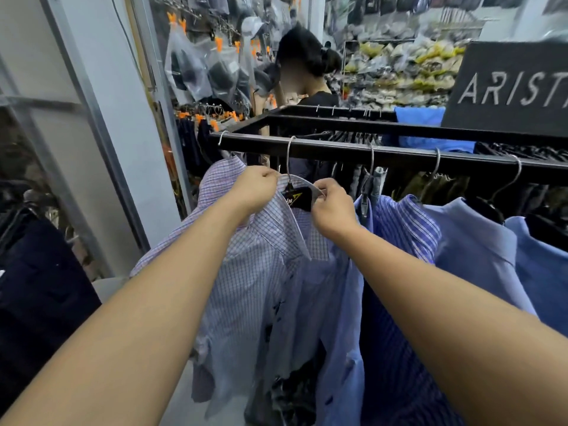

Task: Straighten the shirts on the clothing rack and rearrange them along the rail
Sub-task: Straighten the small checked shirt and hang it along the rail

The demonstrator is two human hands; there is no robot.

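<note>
Far left: dark garments (37, 287), hanging low beside a pale pillar (123, 149). Behind the pillar, bagged caps (196, 69) on hooks with orange clips.

Next, on the black rail (399, 156), not far from its left end, a checked shirt (252, 272) in white and lilac. Hung on a hanger (288, 158) with a metal hook over the rail and a black label just under the hook. Front of this shirt open, with dark buttons along one edge.

Left hand (255, 187) raised to the collar (287, 219), fingers curled and pinching the collar's left side just beside the hook. Right hand (333, 207) on the other side of the hook, thumb and fingers pinching the right end of the collar, close against the black label. Both forearms bare, reaching up from the bottom edge.

Just right of the right hand, a striped blue shirt (405, 229) on its own hook, touching the checked shirt lower down. Then a plain blue shirt (473, 241), and beside it more blue cloth at the right edge, the hooks apart from each other.

Beyond the rack, a person (319, 99) in a black top, dark hair tied back. On top of the rack at the right, a blue cloth (419, 116) and a dark sign (510, 87) with pale letters "ARIST", cut off by the frame.
</note>
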